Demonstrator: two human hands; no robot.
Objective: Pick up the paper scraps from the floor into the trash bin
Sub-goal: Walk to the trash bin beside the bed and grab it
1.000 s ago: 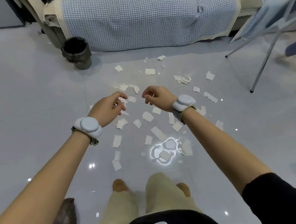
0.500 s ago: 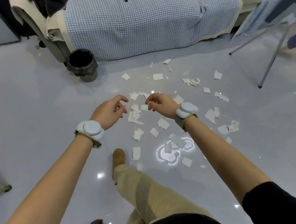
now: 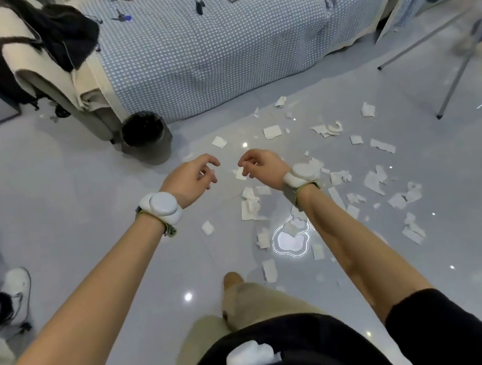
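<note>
Hovering side by side over the floor (image 3: 47,195): left hand (image 3: 190,179) and right hand (image 3: 259,167), close but not touching. Left hand: fingers loosely curled, nothing in it. Right hand: fingers curled in more, thumb near forefinger, no scrap visibly gripped. One scrap shows just behind its fingertips and looks to be lying on the floor. White wrist unit (image 3: 162,208) on each forearm. Paper scraps (image 3: 250,209) all on the floor, spread from under the hands out to the right and up toward the bed (image 3: 213,45). Trash bin (image 3: 151,153): dark, round, upright, at the bed's corner, left of the scraps, just beyond the left hand. Interior too dark to read. One foot (image 3: 230,279) forward, near the closest scraps.
</note>
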